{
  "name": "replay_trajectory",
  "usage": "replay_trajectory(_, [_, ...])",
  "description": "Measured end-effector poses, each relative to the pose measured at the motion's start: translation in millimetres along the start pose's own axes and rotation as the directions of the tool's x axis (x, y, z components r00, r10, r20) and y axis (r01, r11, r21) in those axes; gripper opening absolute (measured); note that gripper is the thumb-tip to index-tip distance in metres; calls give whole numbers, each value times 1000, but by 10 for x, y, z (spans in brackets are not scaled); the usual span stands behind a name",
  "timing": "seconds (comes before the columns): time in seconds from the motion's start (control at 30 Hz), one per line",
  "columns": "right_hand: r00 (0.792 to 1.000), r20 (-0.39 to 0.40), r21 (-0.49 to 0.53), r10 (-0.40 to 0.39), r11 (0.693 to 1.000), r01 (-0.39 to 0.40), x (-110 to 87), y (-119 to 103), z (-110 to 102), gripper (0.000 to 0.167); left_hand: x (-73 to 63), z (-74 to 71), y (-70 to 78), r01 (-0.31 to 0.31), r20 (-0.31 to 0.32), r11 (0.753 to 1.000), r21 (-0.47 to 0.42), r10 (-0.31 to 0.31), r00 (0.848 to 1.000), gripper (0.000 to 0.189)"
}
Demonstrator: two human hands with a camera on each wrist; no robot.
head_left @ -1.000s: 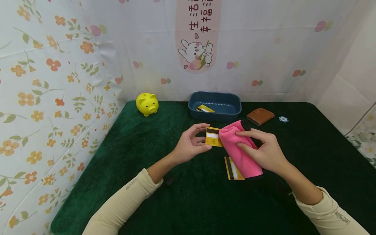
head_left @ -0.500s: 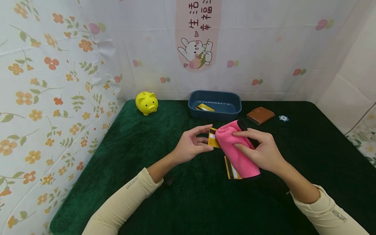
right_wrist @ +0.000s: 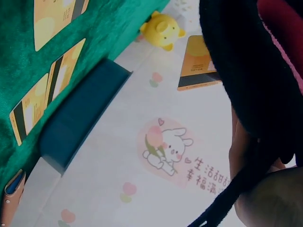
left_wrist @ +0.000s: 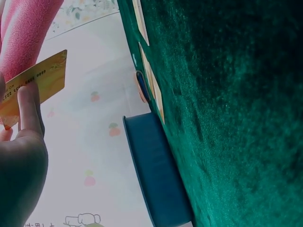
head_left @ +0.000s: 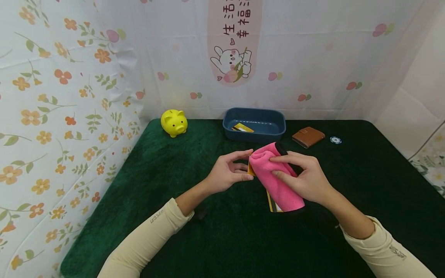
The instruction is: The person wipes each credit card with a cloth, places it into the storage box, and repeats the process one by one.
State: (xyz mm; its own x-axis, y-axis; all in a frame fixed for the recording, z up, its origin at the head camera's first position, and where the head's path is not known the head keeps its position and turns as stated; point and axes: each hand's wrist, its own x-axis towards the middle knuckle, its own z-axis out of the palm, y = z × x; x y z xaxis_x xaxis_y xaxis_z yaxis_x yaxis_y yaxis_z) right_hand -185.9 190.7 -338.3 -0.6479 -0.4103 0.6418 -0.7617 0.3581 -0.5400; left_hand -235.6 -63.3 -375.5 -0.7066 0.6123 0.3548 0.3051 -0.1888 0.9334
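My left hand pinches a yellow card between thumb and fingers, holding it above the middle of the green-covered counter. My right hand pinches a folded pink cloth, which covers most of that card in the head view; I cannot tell how firmly the two touch. Below the cloth, one flat card peeks out on the counter, and my right wrist view shows three lying there, two side by side. By the far left corner sits a yellow piggy bank. A blue tray stands at the middle of the far edge, another card inside it. Towards the far right corner lie a brown wallet and a round chip.
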Motion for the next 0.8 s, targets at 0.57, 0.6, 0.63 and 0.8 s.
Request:
replay_trajectory(0.57, [998,54,27,-21,999,20,-23,-1,-17,44,19,3,-5,6,-20,1000,-1,-6,1000,62])
replay_trajectory(0.6, [998,59,26,-25,999,24,-25,-2,-20,44,21,1,-7,7,-23,1000,1,-7,1000,63])
replay_trajectory(0.63, [998,65,24,-28,999,26,-27,0,-24,44,23,-1,-10,9,-26,1000,3,-9,1000,63])
replay_trajectory(0.8, [994,105,4,-44,999,44,-34,23,-46,44,23,-19,-17,10,-36,1000,16,-9,999,63])
